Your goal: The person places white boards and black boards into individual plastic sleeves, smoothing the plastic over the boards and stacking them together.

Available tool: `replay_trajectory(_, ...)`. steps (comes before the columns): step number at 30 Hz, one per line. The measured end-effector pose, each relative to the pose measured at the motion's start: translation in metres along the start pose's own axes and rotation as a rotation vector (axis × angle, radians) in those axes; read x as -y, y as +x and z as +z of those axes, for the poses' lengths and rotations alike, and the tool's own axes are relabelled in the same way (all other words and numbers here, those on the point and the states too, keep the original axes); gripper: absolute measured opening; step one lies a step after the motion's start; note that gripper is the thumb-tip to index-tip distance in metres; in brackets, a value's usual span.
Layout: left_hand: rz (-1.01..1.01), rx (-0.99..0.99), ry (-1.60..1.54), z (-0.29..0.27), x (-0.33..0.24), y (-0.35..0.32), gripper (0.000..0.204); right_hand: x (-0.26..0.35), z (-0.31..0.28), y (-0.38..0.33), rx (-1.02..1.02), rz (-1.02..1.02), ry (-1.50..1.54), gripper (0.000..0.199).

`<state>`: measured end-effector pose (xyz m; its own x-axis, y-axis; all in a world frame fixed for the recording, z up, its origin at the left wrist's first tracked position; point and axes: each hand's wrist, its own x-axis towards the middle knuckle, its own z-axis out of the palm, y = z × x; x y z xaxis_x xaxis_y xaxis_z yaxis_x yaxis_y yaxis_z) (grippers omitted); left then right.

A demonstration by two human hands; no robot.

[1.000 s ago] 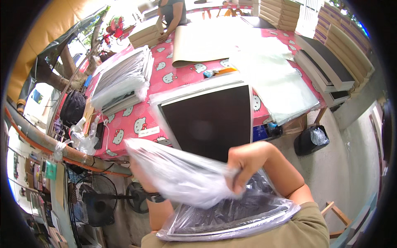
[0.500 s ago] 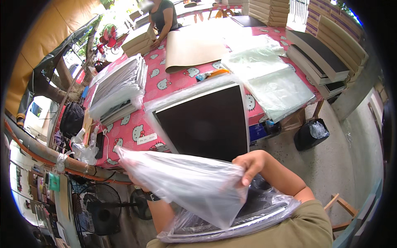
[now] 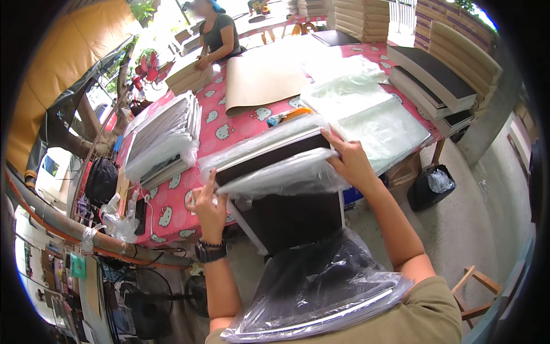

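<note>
My left hand (image 3: 209, 211) and my right hand (image 3: 350, 160) are stretched forward. Each pinches one side of a clear plastic bag (image 3: 286, 173), spread between them with its mouth toward the far edge of a black board (image 3: 281, 150). The board tops a pale-edged stack on the table; the bag covers part of it, and more black surface shows below the bag. Against my body rests another black board in clear plastic (image 3: 321, 286). A dark wristwatch (image 3: 211, 251) is on my left wrist.
Bagged boards (image 3: 163, 135) are stacked on the pink patterned table (image 3: 224, 132), left. Clear bags (image 3: 384, 129) lie right, near stacked dark boards (image 3: 435, 80). A tan sheet (image 3: 263, 83) lies behind; a person (image 3: 220, 37) stands far left. A black bin (image 3: 431, 186) is on the floor.
Both hands have moved forward, away from my body, and the bag has gone from bunched up near me to stretched across the board. The far person's arms have shifted.
</note>
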<state>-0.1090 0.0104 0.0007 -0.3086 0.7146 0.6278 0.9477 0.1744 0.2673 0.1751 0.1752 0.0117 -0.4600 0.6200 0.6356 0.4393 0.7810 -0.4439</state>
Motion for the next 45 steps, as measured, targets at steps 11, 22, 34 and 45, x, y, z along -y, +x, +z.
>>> replay_trajectory(11, -0.371, 0.453, -1.066, -0.078, -0.020, -0.009, 0.013, 0.029, -0.061, -0.040, 0.184, 0.850, 1.561, 0.007)
replay_trajectory(22, -0.319, 0.694, -1.292, 0.056, 0.084, -0.133, 0.024, -0.029, -0.002, -0.185, 0.048, 1.000, 1.590, 0.015)
replay_trajectory(34, -1.033, 0.672, -1.135, 0.099, 0.034, -0.248, 0.026, -0.072, 0.037, -0.232, 0.533, 0.965, 1.402, 0.025)
replay_trajectory(45, -0.915, 0.372, -1.016, 0.073, 0.029, -0.259, 0.020, -0.053, 0.037, -0.216, 0.791, 0.822, 1.082, 0.029)
